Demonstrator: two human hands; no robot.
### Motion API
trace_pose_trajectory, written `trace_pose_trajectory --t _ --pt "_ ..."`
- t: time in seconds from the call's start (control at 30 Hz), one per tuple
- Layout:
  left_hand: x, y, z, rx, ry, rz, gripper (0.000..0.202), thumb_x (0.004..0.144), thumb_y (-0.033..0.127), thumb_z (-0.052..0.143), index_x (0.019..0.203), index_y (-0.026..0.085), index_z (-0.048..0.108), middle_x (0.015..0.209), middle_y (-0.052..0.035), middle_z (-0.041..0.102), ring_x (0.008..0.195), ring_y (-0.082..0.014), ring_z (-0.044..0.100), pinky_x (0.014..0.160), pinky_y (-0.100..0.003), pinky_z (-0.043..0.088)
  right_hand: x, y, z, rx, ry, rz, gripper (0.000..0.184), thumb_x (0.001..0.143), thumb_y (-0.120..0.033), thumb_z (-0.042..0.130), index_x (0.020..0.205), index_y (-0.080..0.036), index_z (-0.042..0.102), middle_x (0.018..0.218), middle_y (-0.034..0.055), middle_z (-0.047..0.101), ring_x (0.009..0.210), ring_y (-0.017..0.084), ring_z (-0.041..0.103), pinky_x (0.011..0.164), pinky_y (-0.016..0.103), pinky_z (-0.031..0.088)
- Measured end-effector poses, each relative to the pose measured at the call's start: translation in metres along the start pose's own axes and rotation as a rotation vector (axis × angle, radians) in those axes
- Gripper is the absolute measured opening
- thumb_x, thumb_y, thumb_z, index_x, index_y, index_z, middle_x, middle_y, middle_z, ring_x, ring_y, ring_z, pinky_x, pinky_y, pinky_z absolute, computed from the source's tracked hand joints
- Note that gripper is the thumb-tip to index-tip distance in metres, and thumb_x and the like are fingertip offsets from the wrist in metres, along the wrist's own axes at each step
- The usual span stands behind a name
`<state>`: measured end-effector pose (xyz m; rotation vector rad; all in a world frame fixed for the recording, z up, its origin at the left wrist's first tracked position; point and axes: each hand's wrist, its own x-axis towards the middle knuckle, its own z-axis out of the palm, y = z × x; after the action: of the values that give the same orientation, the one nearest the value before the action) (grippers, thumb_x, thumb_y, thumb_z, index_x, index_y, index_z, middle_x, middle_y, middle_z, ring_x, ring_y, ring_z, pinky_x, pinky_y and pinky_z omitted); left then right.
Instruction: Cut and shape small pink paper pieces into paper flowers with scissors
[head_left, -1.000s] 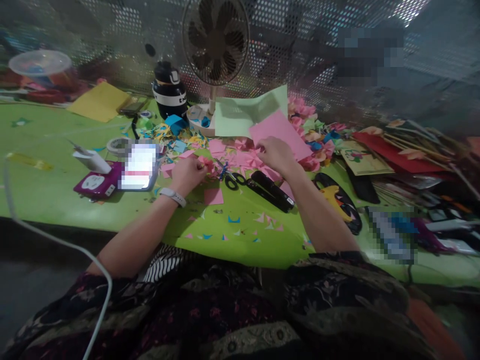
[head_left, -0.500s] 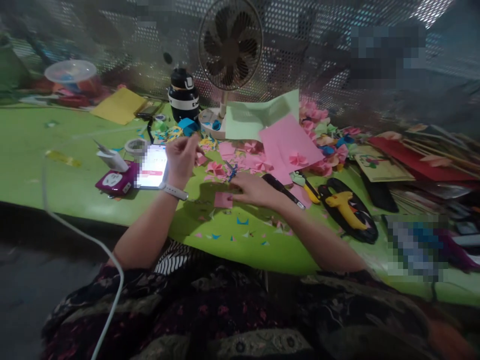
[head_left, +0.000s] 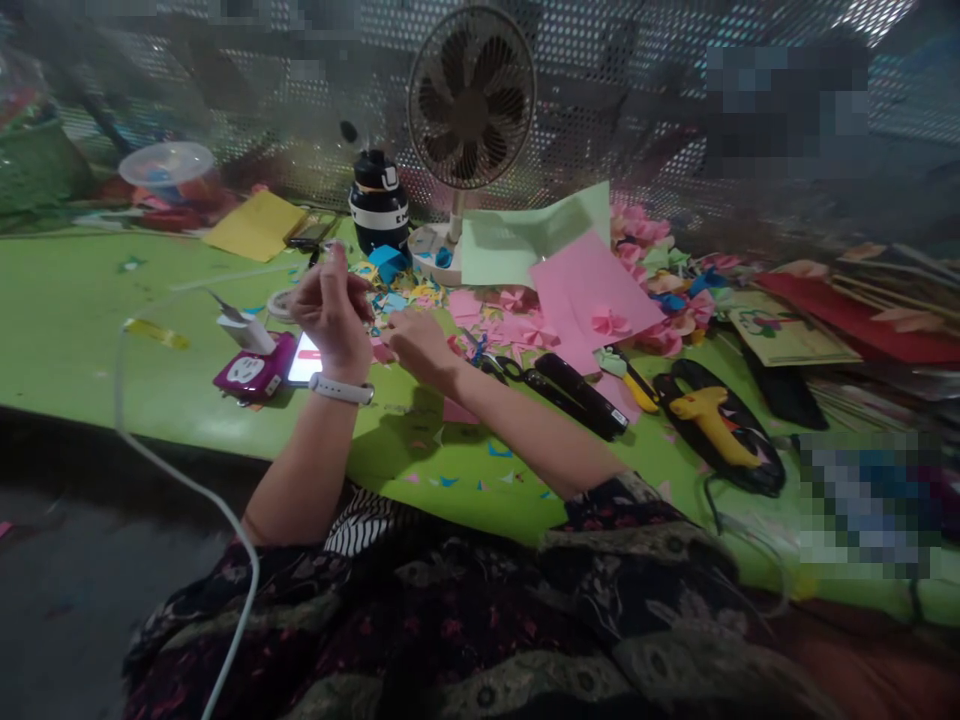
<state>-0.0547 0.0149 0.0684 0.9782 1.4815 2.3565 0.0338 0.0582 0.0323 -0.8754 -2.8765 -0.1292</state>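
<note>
Green table (head_left: 172, 400) bears scissors (head_left: 491, 360) near the curled right hand (head_left: 420, 343), likely for reach. Left hand (head_left: 330, 312) curls too; whether either pinches anything, unclear.

The left forearm (head_left: 300, 470) rises steeply, the left hand (head_left: 330, 310) raised and curled at its end; the right forearm (head_left: 532, 425) slants leftward across the body's front, the right hand (head_left: 420, 345) loosely bent, its back upward and fingertips unclear; the two hands are near each other, apart.
</note>
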Motion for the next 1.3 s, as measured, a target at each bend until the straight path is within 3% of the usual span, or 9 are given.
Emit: trace_pose_trajectory --t 0.2,0.33,0.4,0.47,0.6,0.8,1.03,1.17,1.3 --pt "0.005 0.001 0.002 0.059 -0.106 -0.119 0.056 0.1 0.062 0.044 0.066 0.02 0.055 0.06 0.0004 0.054 0.053 -0.0091 0.052 0.05 -0.023 0.041 -0.044 0.037 -0.046 0.037 0.161 0.131 0.038 0.106 -0.019 0.038 0.116 -0.017 0.074 0.112 0.013 0.069 0.099 0.025 0.057 0.084 0.038 0.04" --pt "-0.001 -0.009 0.006 0.029 -0.484 -0.509 0.043 0.089 0.062 0.066 0.083 0.019 0.065 0.078 -0.005 0.068 0.074 -0.0158 0.069 0.06 -0.024 0.054 -0.089 0.056 -0.075 -0.018 0.262 0.257 0.038 0.106 -0.024 0.04 0.131 -0.025 0.069 0.115 0.0113 0.067 0.11 0.028 0.055 0.092 0.041 0.038" --pt "-0.01 -0.013 0.007 0.006 -0.736 -0.703 0.042 0.083 0.058 0.074 0.082 0.017 0.066 0.074 -0.0062 0.069 0.074 -0.0195 0.072 0.067 -0.029 0.059 -0.102 0.058 -0.074 -0.039 0.225 0.236 0.038 0.105 -0.024 0.041 0.132 -0.025 0.069 0.117 0.0114 0.067 0.112 0.029 0.055 0.094 0.042 0.037" --pt "-0.018 -0.016 0.007 -0.031 -0.856 -0.764 0.034 0.079 0.046 0.081 0.078 0.015 0.066 0.072 -0.0055 0.069 0.071 -0.0187 0.073 0.073 -0.032 0.062 -0.109 0.059 -0.066 -0.047 0.187 0.205 0.04 0.104 -0.021 0.04 0.133 -0.024 0.068 0.121 0.0116 0.068 0.111 0.029 0.055 0.096 0.042 0.036" --pt "-0.022 -0.02 0.007 -0.06 -0.815 -0.72 0.023 0.074 0.026 0.085 0.07 0.014 0.065 0.072 -0.0038 0.07 0.065 -0.013 0.07 0.07 -0.027 0.061 -0.115 0.053 -0.051 -0.092 0.147 0.3 0.039 0.1 -0.018 0.043 0.131 -0.015 0.067 0.123 0.0167 0.069 0.112 0.032 0.055 0.095 0.044 0.038" --pt "-0.02 -0.022 0.008 -0.06 -0.776 -0.66 0.019 0.077 0.026 0.082 0.076 0.016 0.066 0.071 -0.0013 0.07 0.066 -0.0126 0.071 0.064 -0.023 0.059 -0.119 0.036 -0.043 -0.192 -0.229 0.373 0.034 0.09 -0.015 0.054 0.119 -0.009 0.07 0.109 0.0197 0.075 0.11 0.035 0.061 0.097 0.048 0.039" --pt "-0.018 -0.021 0.009 -0.031 -0.713 -0.627 0.023 0.081 0.033 0.079 0.08 0.017 0.063 0.078 -0.0038 0.073 0.071 -0.0143 0.075 0.064 -0.022 0.058 -0.115 0.039 -0.033 -0.18 -0.225 0.456 0.032 0.088 -0.01 0.053 0.116 -0.01 0.068 0.11 0.0203 0.075 0.105 0.033 0.066 0.093 0.047 0.042" --pt "-0.016 -0.023 0.008 -0.052 -0.689 -0.586 0.023 0.081 0.034 0.079 0.08 0.018 0.062 0.076 -0.0033 0.073 0.074 -0.0151 0.075 0.066 -0.023 0.059 -0.115 0.037 -0.039 -0.099 -0.297 0.468 0.033 0.089 -0.015 0.059 0.119 -0.008 0.066 0.102 0.0195 0.076 0.101 0.033 0.069 0.089 0.046 0.046" --pt "-0.017 -0.02 0.008 -0.065 -0.678 -0.588 0.019 0.082 0.03 0.077 0.077 0.018 0.063 0.074 -0.0031 0.072 0.07 -0.0133 0.073 0.068 -0.024 0.059 -0.117 0.032 -0.048 -0.047 -0.35 0.465 0.037 0.089 -0.019 0.062 0.123 -0.006 0.063 0.11 0.0213 0.074 0.102 0.034 0.069 0.081 0.041 0.05"
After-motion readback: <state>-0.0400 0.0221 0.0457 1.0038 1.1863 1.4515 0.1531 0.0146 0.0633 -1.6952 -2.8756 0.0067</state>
